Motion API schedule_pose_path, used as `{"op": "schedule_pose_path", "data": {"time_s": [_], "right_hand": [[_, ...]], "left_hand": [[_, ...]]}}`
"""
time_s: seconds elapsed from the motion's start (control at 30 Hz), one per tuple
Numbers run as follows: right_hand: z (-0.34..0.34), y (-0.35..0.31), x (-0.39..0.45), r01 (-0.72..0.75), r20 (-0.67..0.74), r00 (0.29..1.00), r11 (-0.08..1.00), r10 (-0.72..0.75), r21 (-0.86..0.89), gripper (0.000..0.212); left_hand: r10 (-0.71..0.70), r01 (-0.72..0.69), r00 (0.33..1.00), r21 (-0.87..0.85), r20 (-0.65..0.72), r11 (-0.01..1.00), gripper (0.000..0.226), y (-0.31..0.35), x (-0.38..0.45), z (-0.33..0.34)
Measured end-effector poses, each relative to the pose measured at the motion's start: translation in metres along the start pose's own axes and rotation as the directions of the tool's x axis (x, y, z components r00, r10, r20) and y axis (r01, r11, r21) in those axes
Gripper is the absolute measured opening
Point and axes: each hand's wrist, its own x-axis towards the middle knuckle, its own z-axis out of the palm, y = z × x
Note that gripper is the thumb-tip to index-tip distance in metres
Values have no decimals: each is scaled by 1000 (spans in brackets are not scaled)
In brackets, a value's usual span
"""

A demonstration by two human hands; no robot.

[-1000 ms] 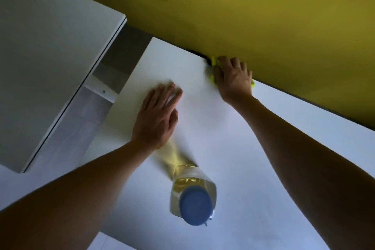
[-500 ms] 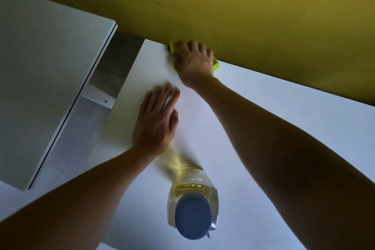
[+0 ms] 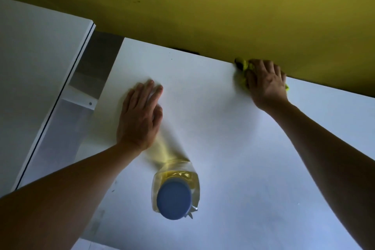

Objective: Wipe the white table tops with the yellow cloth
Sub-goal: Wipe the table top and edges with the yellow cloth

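Nearest to us on the white table top point(image 3: 253, 158) stands a clear bottle point(image 3: 176, 185) of yellow liquid with a blue cap point(image 3: 174, 200), seen almost straight down, and it throws a yellowish streak of light across the surface toward our left hand point(image 3: 140, 116). Both of our bare forearms reach out over the table on either side of the bottle without touching it. Farther out, that left hand lies palm down and flat, fingers stretched out and close together, gripping nothing and simply pressing on the surface near the table's left edge. Beyond that edge a grey gap separates this table from a second white table top point(image 3: 36, 79) on the left. Farther still, at the back edge, our right hand point(image 3: 264, 83) presses down on the yellow cloth point(image 3: 242, 78), fingers curled over it and bunching it against the table; only bits of cloth poke out at the left and right of the hand. Right behind it rises the yellow wall point(image 3: 223, 10), which the cloth and fingertips seem to touch.
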Motion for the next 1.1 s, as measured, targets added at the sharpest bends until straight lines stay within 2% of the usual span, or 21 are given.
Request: {"op": "schedule_pose_path", "data": {"time_s": [0.1,0.17,0.3,0.4,0.5,0.6,0.67,0.73,0.77,0.83,1.0,1.1], "right_hand": [[3,-3,1,-45,-34,998,999,44,-5,39],[8,-28,4,-48,-53,997,999,47,-6,44],[26,-109,24,25,33,999,1000,-25,-16,47],[34,-155,37,99,39,994,995,-100,22,42],[36,-146,42,131,29,991,991,-131,6,42],[31,-102,33,78,-13,997,997,-78,-16,43],[21,-58,19,18,-33,999,999,-19,-48,43],[9,-10,4,-33,-43,999,996,29,-77,44],[2,12,-3,-56,-49,997,994,52,-89,44],[-8,45,-12,-85,-75,994,991,78,-100,42],[-12,55,-14,-138,-56,989,987,133,-86,44],[-14,19,2,-112,137,983,992,119,-55,47]], "left_hand": [[-11,11,1000,-2,-2,1000,55,3,2,1],[-12,12,1000,-1,-7,1000,54,5,2,0],[-6,6,1000,13,-1,1000,54,6,2,-3],[-19,19,1000,27,2,999,54,7,1,-2],[41,-43,999,52,34,998,54,12,4,-2],[162,-166,983,34,92,986,50,22,22,-6],[318,-321,927,-19,199,947,53,38,42,-4],[450,-465,805,-61,387,883,65,61,61,-2],[479,-502,751,-78,455,861,73,73,68,-1],[492,-540,691,-74,529,838,85,90,80,2],[449,-563,643,-15,621,826,96,100,87,0],[427,-563,635,7,644,827,97,105,89,-6]]}}
